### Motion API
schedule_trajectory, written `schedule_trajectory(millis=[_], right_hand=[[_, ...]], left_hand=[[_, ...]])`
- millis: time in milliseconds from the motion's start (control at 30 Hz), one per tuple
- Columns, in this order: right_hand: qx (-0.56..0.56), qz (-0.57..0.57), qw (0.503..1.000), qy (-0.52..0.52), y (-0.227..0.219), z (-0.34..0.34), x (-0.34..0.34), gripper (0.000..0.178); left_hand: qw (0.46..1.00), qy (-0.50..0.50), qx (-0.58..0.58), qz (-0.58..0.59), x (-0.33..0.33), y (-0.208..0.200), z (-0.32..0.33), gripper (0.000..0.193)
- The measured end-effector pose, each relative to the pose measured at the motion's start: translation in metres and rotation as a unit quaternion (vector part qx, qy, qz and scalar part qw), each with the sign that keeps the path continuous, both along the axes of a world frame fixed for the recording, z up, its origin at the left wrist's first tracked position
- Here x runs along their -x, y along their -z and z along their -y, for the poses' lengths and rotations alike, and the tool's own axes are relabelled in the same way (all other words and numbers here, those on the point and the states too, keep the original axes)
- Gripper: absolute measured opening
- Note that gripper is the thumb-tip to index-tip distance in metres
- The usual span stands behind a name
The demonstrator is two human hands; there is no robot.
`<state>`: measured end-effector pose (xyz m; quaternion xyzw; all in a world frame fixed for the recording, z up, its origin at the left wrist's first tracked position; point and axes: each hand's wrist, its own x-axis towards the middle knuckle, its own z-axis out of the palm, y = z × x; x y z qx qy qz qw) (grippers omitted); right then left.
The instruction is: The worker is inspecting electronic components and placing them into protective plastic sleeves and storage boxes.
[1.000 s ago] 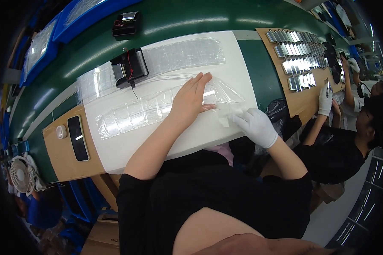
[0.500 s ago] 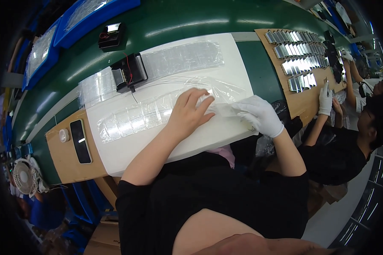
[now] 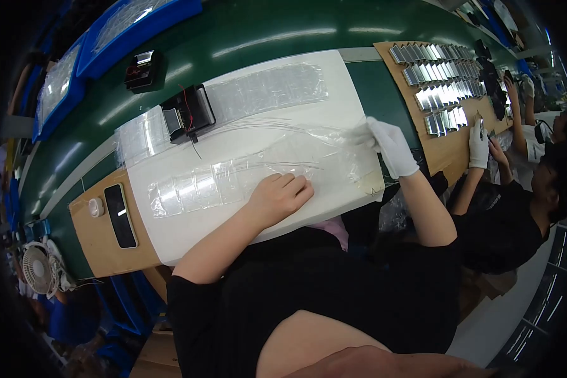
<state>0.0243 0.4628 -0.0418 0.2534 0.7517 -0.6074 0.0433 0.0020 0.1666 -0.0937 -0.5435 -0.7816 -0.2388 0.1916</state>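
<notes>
The right hand (image 3: 392,148) has shifted along the white board's (image 3: 186,232) right edge, apparently spreading clear film (image 3: 341,143), grip blurred, unclear; left hand (image 3: 281,200) curled.

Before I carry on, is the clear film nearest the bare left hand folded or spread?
Spread, though wrinkled: the clear film stretches lengthwise across the white board, its panels showing.

The person wears a black shirt (image 3: 340,274) with short sleeves (image 3: 191,286) and a rounded neckline (image 3: 303,309). On the right hand (image 3: 394,150) there is a white glove (image 3: 398,157), and the left hand (image 3: 278,200) is bare.
</notes>
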Motion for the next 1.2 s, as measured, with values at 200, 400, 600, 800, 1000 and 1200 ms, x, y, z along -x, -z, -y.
schedule_trajectory(millis=[200, 400, 600, 800, 1000, 1200], right_hand=[[0.040, -0.112, 0.987, 0.110, -0.032, -0.044, 0.022, 0.039], [0.038, -0.128, 0.991, 0.012, -0.083, 0.022, 0.049, 0.030], [0.015, -0.189, 0.978, -0.082, -0.083, 0.081, 0.086, 0.020], [0.124, -0.166, 0.965, -0.162, -0.102, 0.158, 0.125, 0.031], [0.149, -0.209, 0.953, -0.163, -0.098, 0.184, 0.134, 0.032], [0.141, -0.204, 0.953, -0.172, -0.102, 0.192, 0.126, 0.028]], left_hand=[[0.995, 0.039, 0.032, 0.089, -0.004, -0.010, 0.012, 0.020], [0.987, 0.001, -0.045, 0.151, -0.003, -0.041, 0.039, 0.039], [0.944, -0.256, -0.176, 0.110, 0.100, -0.079, 0.134, 0.042], [0.852, -0.514, 0.091, 0.043, 0.248, -0.034, 0.271, 0.039], [0.868, -0.431, 0.159, -0.191, 0.285, -0.016, 0.264, 0.037], [0.853, -0.491, 0.161, -0.077, 0.287, 0.003, 0.251, 0.031]])
